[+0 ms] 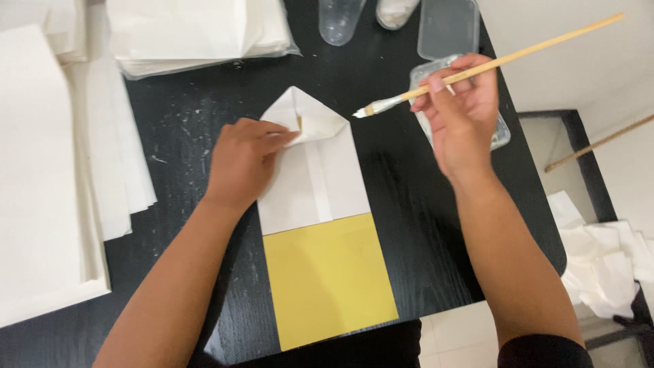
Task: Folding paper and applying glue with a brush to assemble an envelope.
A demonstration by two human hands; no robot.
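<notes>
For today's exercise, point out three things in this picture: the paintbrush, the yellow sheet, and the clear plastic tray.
paintbrush (477,70), head view, on the wooden handle just beside the right hand
yellow sheet (327,279), head view, on the middle of its bare yellow face
clear plastic tray (502,134), head view, on its right rim beside the right hand

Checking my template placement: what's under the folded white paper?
A yellow card sticks out below the folded white paper; its upper part is covered. The left hand presses the fold.
</notes>
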